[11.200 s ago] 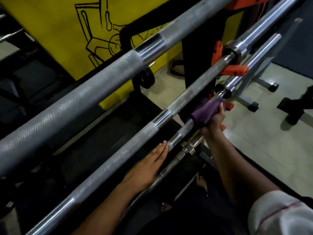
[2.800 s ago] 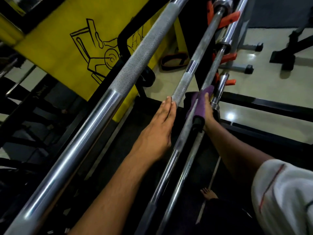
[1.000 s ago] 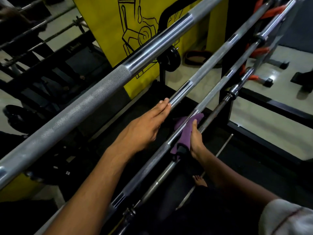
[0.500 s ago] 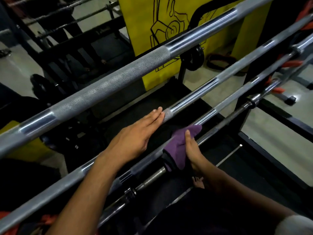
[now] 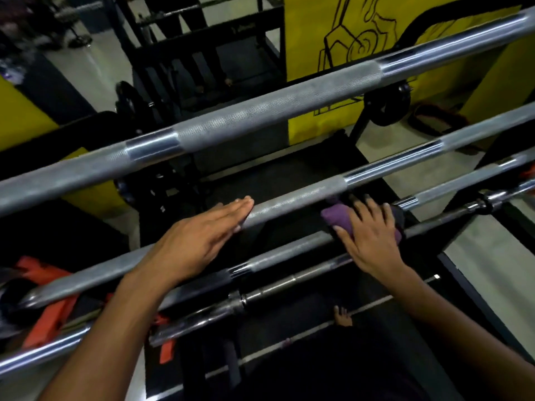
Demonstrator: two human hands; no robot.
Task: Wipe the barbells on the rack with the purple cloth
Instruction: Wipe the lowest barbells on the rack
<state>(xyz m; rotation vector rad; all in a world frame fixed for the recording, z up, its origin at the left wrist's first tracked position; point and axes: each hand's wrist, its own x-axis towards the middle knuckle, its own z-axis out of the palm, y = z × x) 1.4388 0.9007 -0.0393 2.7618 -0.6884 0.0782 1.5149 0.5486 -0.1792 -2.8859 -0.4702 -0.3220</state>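
Several steel barbells lie across the rack, slanting up to the right. The thick top barbell is nearest the camera. My left hand rests flat, fingers together, on the knurled second barbell. My right hand presses the purple cloth down around the third barbell. Most of the cloth is hidden under my palm. A thinner dark bar lies below that one.
Orange rack hooks hold the bar ends at the lower left. A yellow wall panel with a black drawing stands behind. A black weight plate hangs at the upper right. My bare foot shows on the dark floor below.
The view has swung left, so the bars now run flatter. My right hand has slid the cloth leftward along the third barbell. My left hand stays on the second bar.
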